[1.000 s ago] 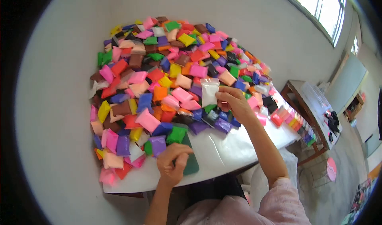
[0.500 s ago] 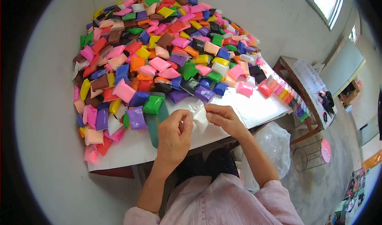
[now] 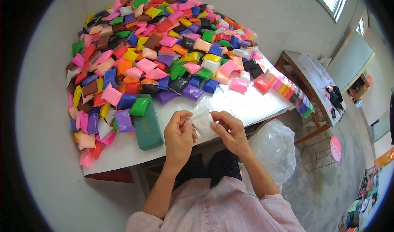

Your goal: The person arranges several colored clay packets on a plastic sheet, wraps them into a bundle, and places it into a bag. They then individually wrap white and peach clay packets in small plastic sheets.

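Between my two hands is a small white packet (image 3: 202, 122), held just above the front part of the white table (image 3: 172, 109). My left hand (image 3: 179, 135) pinches its left edge with thumb and fingers. At the other side, the thumb and fingers of my right hand (image 3: 230, 132) close on its right edge. To the left of my left hand lies a dark green case (image 3: 148, 127), with a shiny green packet (image 3: 140, 106) resting on its far end. Behind it spreads a big heap of coloured packets (image 3: 158, 65).
A row of coloured packets (image 3: 290, 91) runs along the table's right end. Below that edge hangs or stands a clear plastic bag (image 3: 274, 143). Further right are a wooden table (image 3: 289, 63) with a clear plastic basket (image 3: 314, 70) and a pink-topped wire stool (image 3: 335, 149).
The white packet has turned and is spread flatter between my hands. My view has shifted a little, so the heap sits further left and more of the green case shows.
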Available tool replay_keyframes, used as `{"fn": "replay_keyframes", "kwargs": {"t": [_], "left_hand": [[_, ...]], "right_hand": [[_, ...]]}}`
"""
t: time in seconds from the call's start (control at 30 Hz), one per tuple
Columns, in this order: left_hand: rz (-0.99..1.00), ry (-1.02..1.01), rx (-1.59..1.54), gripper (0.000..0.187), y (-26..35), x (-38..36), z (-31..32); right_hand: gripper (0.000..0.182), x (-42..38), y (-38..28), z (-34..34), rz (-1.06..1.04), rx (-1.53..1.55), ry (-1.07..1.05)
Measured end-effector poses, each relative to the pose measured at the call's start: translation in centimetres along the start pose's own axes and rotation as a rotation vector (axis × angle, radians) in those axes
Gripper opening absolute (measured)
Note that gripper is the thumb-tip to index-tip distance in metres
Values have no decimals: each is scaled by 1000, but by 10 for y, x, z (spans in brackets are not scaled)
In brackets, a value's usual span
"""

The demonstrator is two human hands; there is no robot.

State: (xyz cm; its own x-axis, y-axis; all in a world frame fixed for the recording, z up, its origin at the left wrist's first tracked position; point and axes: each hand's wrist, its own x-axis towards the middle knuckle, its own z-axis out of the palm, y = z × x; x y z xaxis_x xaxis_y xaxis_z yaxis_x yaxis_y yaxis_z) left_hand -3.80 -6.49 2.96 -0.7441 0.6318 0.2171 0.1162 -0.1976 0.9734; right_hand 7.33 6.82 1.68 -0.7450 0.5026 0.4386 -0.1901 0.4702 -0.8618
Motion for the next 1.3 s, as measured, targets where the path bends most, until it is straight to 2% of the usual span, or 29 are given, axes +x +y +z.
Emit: {"fn": "replay_keyframes", "kwargs": {"t": [0.07,0.17,0.27,0.4,0.53,0.63,0.73,0.77,0.8,0.83,0.87,0.9,1.0,1.1,1.2,1.3], "left_hand": [[-37,-42,-77,24,-1,4,2],[2,-12,-239,27,6,3,11],[69,-18,-217,26,0,-4,11],[70,-9,-137,20,8,-23,12],[114,0,-1,16,11,-38,17],[242,-16,204,16,12,-44,22],[472,17,558,19,9,-37,21],[554,37,697,22,4,-32,20],[636,55,838,24,-2,-29,19],[548,52,785,23,-13,-28,20],[555,62,799,22,-19,-28,19],[564,72,810,21,-23,-28,18],[554,97,791,18,-25,-29,18],[510,89,777,16,-27,-32,16],[519,54,825,14,-25,-35,15],[548,43,873,14,-21,-37,15]], "right_hand": [[26,-5,14,1,75,110,25],[32,-2,-7,-5,473,449,98],[38,-3,-5,-14,606,981,42],[37,-13,13,-10,702,1659,-83],[33,-15,17,-10,773,1812,-91],[30,-14,10,-7,691,1467,9],[23,-10,-15,5,514,581,243],[21,-10,-7,12,314,332,308],[21,-11,-6,16,266,186,272],[22,-11,-5,19,217,41,238],[22,-12,-4,21,165,-103,203],[23,-13,-9,21,184,-172,188],[24,-18,1,14,-106,-385,145],[25,-29,-13,6,-3,-498,158],[25,-33,-14,2,24,-514,86],[22,-33,-5,5,-74,-480,78]]}}
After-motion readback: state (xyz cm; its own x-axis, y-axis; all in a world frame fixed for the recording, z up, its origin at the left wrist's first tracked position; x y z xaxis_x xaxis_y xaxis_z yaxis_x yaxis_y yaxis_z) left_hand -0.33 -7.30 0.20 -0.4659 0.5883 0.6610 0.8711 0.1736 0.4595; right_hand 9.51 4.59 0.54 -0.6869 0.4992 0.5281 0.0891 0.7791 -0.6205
